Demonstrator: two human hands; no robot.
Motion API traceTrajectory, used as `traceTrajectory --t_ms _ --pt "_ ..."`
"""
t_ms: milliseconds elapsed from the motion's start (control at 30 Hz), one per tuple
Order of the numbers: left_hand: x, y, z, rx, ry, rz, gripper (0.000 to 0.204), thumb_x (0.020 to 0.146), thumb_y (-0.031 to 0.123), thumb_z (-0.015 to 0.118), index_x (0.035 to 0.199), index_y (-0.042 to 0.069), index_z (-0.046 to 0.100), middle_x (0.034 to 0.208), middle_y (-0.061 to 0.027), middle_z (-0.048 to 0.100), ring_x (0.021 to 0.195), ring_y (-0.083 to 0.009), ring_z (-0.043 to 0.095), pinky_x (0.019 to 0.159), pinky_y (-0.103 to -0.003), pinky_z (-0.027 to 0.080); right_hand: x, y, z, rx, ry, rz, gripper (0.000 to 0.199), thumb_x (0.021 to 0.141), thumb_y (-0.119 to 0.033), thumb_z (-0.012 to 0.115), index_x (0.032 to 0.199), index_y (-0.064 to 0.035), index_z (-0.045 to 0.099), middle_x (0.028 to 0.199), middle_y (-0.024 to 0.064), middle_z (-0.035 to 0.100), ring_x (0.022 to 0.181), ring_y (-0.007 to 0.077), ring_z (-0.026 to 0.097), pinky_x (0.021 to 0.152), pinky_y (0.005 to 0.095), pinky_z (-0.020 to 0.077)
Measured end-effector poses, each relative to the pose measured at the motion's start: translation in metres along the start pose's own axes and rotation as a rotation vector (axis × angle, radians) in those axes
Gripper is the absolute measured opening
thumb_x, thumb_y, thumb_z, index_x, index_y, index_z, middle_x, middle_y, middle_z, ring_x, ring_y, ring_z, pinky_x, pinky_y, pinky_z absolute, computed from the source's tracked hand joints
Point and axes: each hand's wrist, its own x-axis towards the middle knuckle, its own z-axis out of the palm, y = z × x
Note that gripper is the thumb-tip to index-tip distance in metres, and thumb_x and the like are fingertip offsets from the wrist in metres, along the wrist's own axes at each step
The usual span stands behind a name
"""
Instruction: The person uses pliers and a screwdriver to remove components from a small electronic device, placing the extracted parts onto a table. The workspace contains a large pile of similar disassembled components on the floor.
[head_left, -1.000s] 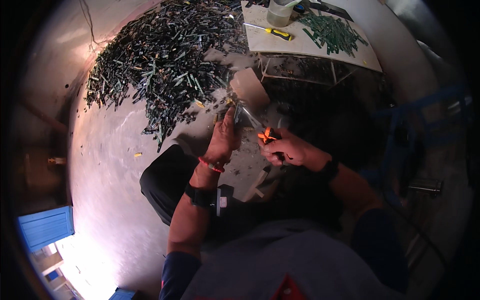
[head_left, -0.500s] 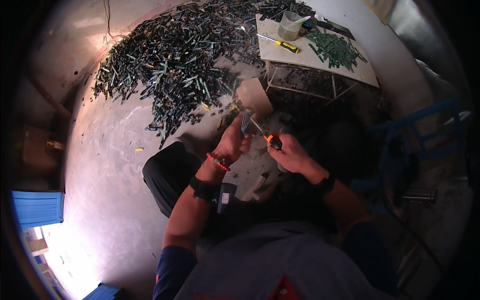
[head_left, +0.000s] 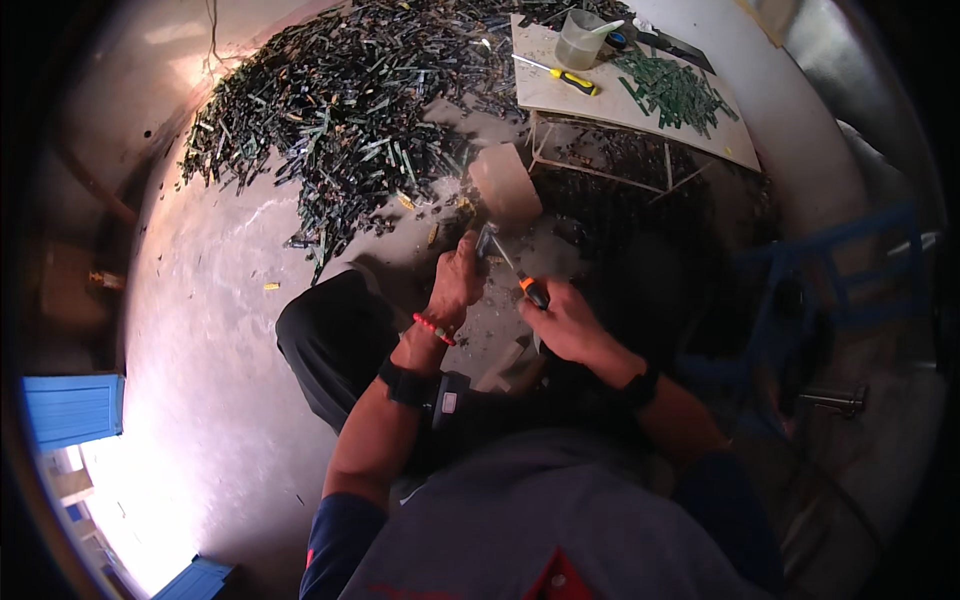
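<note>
left hand [head_left: 458, 278] gripping small metal part [head_left: 487, 240], right hand [head_left: 566, 320] gripping screwdriver [head_left: 527, 284]

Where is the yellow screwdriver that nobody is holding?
In the head view, the yellow screwdriver lies top right of centre on the low table, right beside the plastic cup and left of the green strips.

Orange-handled screwdriver [head_left: 527, 285] against small metal part [head_left: 487, 241]
</note>
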Motion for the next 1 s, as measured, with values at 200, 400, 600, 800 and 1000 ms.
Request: traceTrajectory --t_ms 200,400,600,800,1000 --pt "0.006 -0.003 0.0 0.059 -0.016 0.027 0.066 0.09 0.062 0.038 0.059 0.005 0.052 0.051 -0.0008 0.045 0.044 -0.0113 0.041 0.044 -0.029 0.033 0.006 0.011 0.004 0.172 -0.009 -0.031 0.023 0.082 -0.018 0.055 0.093 0.0021 0.057 0.076 0.0145 0.059 0.071 0.0258 0.058 0.068 0.0355 0.0459" --pt "0.016 -0.019 0.001 0.38 0.134 0.36 0.071 0.092 0.059 0.034 0.058 -0.001 0.053 0.052 -0.0044 0.049 0.051 -0.0135 0.046 0.051 -0.032 0.039 0.008 0.012 0.01 0.01 0.095 -0.082 0.023 0.082 -0.019 0.059 0.095 0.0 0.057 0.074 0.0143 0.06 0.071 0.0275 0.061 0.066 0.0371 0.0473" --pt "0.028 -0.042 -0.009 0.469 -0.012 0.566 0.025 0.089 0.023 0.051 0.095 0.0 0.048 0.054 -0.0107 0.046 0.046 -0.0212 0.042 0.048 -0.036 0.038 0.018 0.026 -0.016 -0.487 0.251 -0.285 0.029 0.075 -0.013 0.064 0.098 -0.0018 0.053 0.082 0.0177 0.061 0.079 0.0361 0.061 0.068 0.0426 0.0499" --pt "0.006 -0.014 0.002 0.223 -0.13 -0.018 0.022 0.092 0.023 0.051 0.094 0.001 0.05 0.057 -0.0085 0.047 0.047 -0.0181 0.04 0.045 -0.034 0.035 0.026 0.027 -0.052 -0.778 0.221 -0.422 0.028 0.071 -0.013 0.066 0.093 -0.0031 0.052 0.086 0.0151 0.061 0.081 0.0335 0.061 0.068 0.0439 0.0508" --pt "0.004 -0.013 0.006 0.312 -0.075 0.079 0.04 0.094 0.044 0.04 0.078 0.009 0.047 0.052 -0.0009 0.041 0.041 -0.0122 0.029 0.04 -0.029 0.024 0.024 0.036 -0.037 -0.126 -0.106 -0.235 0.016 0.079 -0.017 0.059 0.081 -0.0026 0.053 0.061 0.0096 0.054 0.06 0.0261 0.058 0.058 0.0375 0.0463"
